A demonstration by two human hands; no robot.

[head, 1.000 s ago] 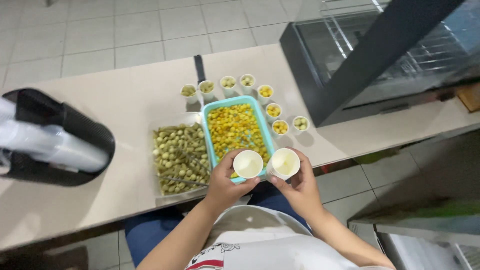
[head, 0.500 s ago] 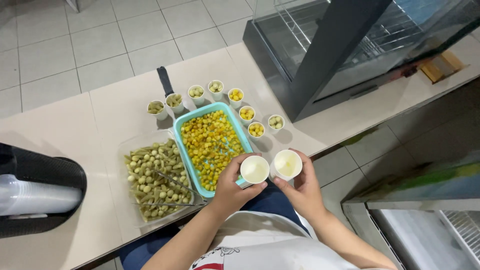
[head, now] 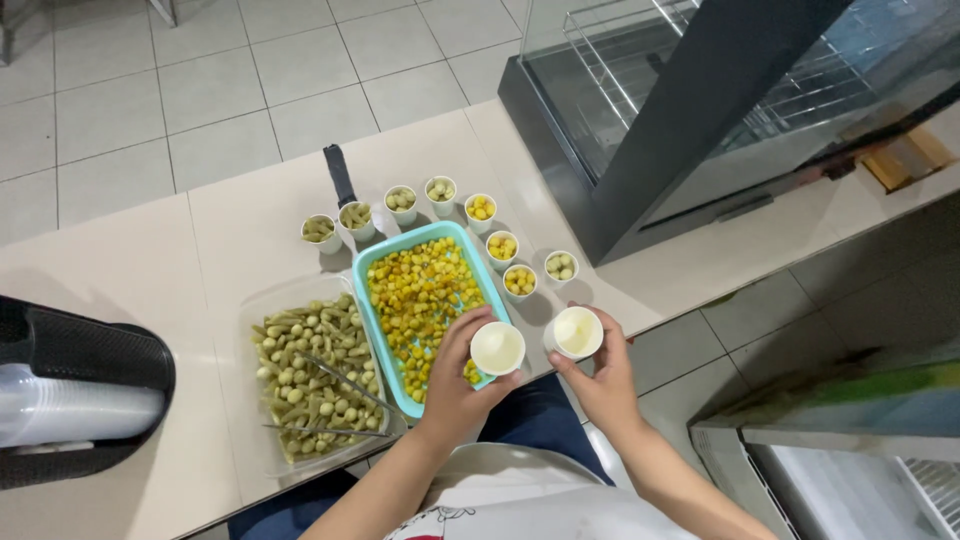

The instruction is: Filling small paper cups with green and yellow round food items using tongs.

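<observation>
My left hand [head: 455, 385] holds an empty white paper cup [head: 497, 348] over the near right corner of a teal tray [head: 367, 305] of yellow snack pieces. Just to its right, my right hand [head: 603, 385] holds a second empty white cup [head: 577, 333] at the counter's near edge. The two cups sit side by side, almost touching. Several small filled cups [head: 481, 208] stand in an arc around the tray's far and right sides.
A clear tray [head: 258, 300] of green snack pieces with metal tongs [head: 340, 385] lies left of the teal tray. A black holder with stacked clear lids [head: 75, 395] sits far left. A glass display case [head: 700, 110] stands at the right. A black handle [head: 339, 175] lies beyond the cups.
The view has shifted so the counter sits further right and lower. Both hands keep their cups, which have moved slightly apart toward the counter's near edge.
</observation>
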